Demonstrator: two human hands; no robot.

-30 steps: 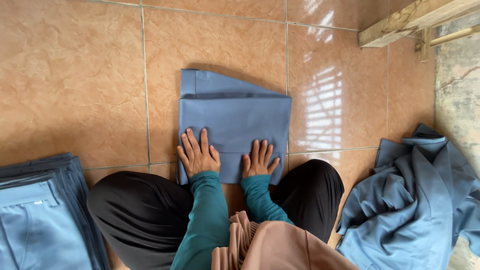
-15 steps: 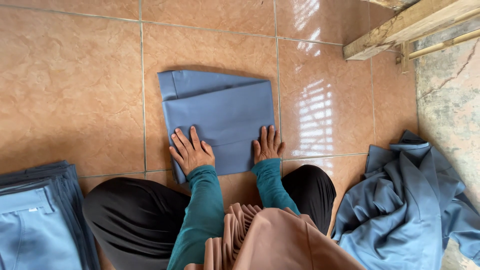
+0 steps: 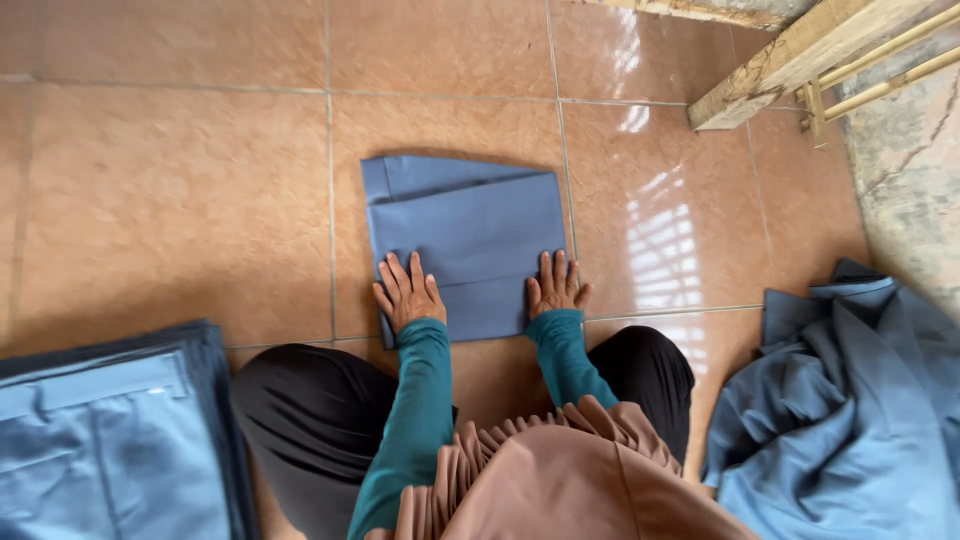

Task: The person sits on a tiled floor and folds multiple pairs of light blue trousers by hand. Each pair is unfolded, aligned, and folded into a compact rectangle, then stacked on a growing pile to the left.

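Hands have spread further apart since a second ago, so now the left hand sits at about 7 o'clock on the folded blue cloth and the right hand at about 5 o'clock, both flat with fingers spread, palms down, gripping nothing, just pressing. That cloth lies flat on the glossy orange floor tiles, roughly dead centre, straddling a grout line. Window light reflects off the tile at 3 o'clock. Up at 1 o'clock there's a rough wooden beam against a bare concrete patch. Stack of folded blue garments at 8 o'clock, loose heap of blue fabric at 4 o'clock
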